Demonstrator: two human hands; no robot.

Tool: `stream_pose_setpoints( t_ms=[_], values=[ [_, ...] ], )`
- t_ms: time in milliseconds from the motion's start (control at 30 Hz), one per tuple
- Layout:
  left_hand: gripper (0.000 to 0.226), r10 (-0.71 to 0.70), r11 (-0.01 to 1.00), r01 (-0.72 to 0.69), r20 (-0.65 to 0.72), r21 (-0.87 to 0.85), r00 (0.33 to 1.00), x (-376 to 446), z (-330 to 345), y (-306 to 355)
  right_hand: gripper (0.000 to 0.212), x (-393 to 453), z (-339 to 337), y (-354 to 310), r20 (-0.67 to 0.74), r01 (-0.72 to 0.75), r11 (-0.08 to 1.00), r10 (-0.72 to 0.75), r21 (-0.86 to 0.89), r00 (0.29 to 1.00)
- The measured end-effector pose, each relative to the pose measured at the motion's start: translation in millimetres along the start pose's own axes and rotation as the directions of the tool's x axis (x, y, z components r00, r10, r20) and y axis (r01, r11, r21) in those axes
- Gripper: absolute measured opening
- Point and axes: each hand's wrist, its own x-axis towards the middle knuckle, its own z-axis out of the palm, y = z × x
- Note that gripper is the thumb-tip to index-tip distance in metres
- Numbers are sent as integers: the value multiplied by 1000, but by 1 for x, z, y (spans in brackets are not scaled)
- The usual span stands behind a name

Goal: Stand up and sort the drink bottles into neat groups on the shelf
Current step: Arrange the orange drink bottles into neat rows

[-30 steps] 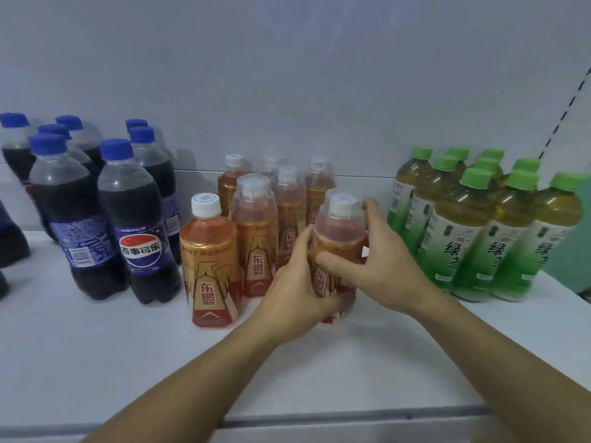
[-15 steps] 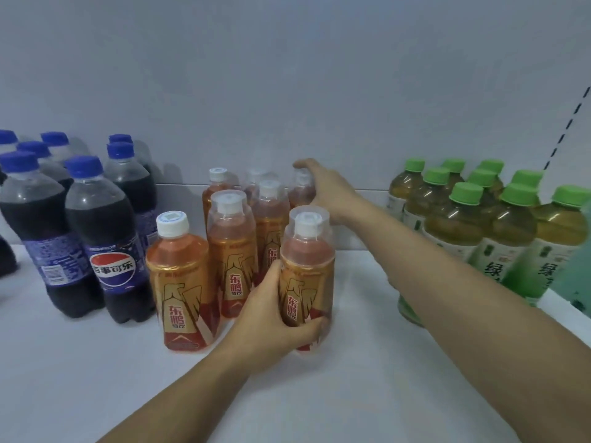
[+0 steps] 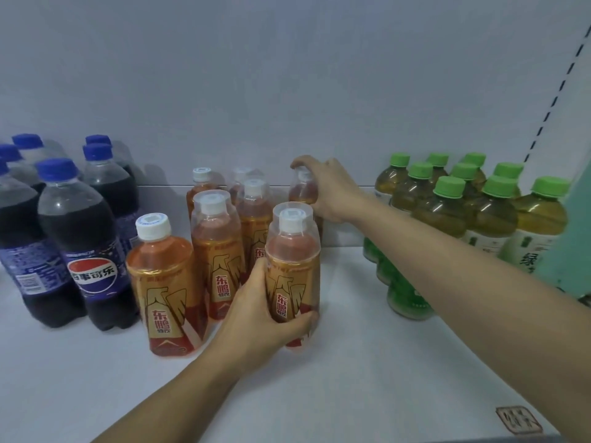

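Shelf point(image 3: 367, 378), white, one level in view. Stock as it stands, clock bearings taken from the picture's centre:

1. Cola bottles point(image 3: 92, 244), blue caps, dark drink. Clustered at 9 o'clock, all upright, packed close. Reads as a finished group.

2. Green tea bottles point(image 3: 447, 206), green caps. Clustered at 3 o'clock, all upright, touching or nearly so; your right forearm crosses in front of the lower ones. Also reads as finished.

3. Orange energy-drink bottles, gold and red labels, at centre, from 12 o'clock at the back wall down to 6 o'clock at the front. All upright, but the rows are loose and the right-hand column stands out from the rest. Most carry a clear overcap; the front-left bottle point(image 3: 166, 282) shows a bare white cap.
 - Front-right bottle point(image 3: 292, 270): standing on the shelf at about 6 o'clock, just beside the second-row bottle point(image 3: 217, 251). Your left hand point(image 3: 256, 311) holds it low on the label, thumb across the front, fingers wrapped behind.
 - Back-right bottle point(image 3: 303, 190): at 12 o'clock, near the back wall. Your right hand point(image 3: 329, 190) has it at the shoulder and cap, fingers curled over the top. You cannot tell from here whether its base is on the shelf.

Progress: sorting by kind looks done, three groups, well apart, nothing lying down. What seems left is tidying the orange group, drawing the two bottles you hold into line with their neighbours so the columns close up.
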Motion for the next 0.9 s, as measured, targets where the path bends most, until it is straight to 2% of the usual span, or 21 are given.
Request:
stream_pose_setpoints(
  t_ms=[167, 233, 300, 333, 367, 400, 433, 467, 533, 600, 700, 800, 900],
  values=[
    [81, -4, 1000, 4, -26, -9, 1000, -1, 1, 0, 91, -19, -4, -10, 1, -1, 1000, 1, 10, 1000],
    [85, -3, 1000, 3, 7, -7, 1000, -1, 0, -1, 71, -38, -15, -20, -139, 62, 997, -54, 53, 989],
    [87, 6, 1000, -6, 63, -1, 998, -1, -1, -2, 45, -64, -33, -39, -279, 173, 954, -101, 245, 955],
    [88, 3, 1000, -3, 82, -1, 997, -1, -2, -3, 38, -77, -43, -49, -259, 203, 908, -111, 365, 960],
    [88, -2, 1000, 2, 88, -4, 996, -1, -2, -3, 37, -89, -53, -57, -151, 194, 870, -139, 453, 979],
    [89, -4, 1000, 4, 89, -2, 996, -1, -2, -3, 40, -98, -61, -64, 10, 165, 877, -190, 451, 982],
    [88, 0, 1000, 0, 87, 6, 996, -2, -1, -3, 48, -104, -64, -70, 161, 173, 922, -240, 347, 957],
    [86, 4, 999, -7, 80, 32, 997, -3, 1, -3, 56, -108, -64, -72, 257, 231, 955, -274, 183, 927],
    [82, 2, 997, -6, 56, 73, 998, -4, 3, -1, 61, -111, -56, -73, 277, 351, 935, -326, -46, 904],
    [88, -3, 997, -1, 48, 72, 999, -2, 4, -5, 63, -112, -56, -73, 269, 350, 935, -324, -54, 907],
    [96, -12, 995, 7, 41, 100, 999, 0, 3, -8, 72, -111, -64, -72, 343, 334, 939, -288, -82, 894],
    [105, -33, 991, 25, 57, 132, 998, 1, 4, -11, 71, -108, -69, -72, 375, 319, 943, -262, -98, 889],
    [106, -40, 960, 19, 67, 279, 997, 3, 4, -16, 70, -92, -69, -63, 384, 313, 939, -238, -145, 892]
  ],
)
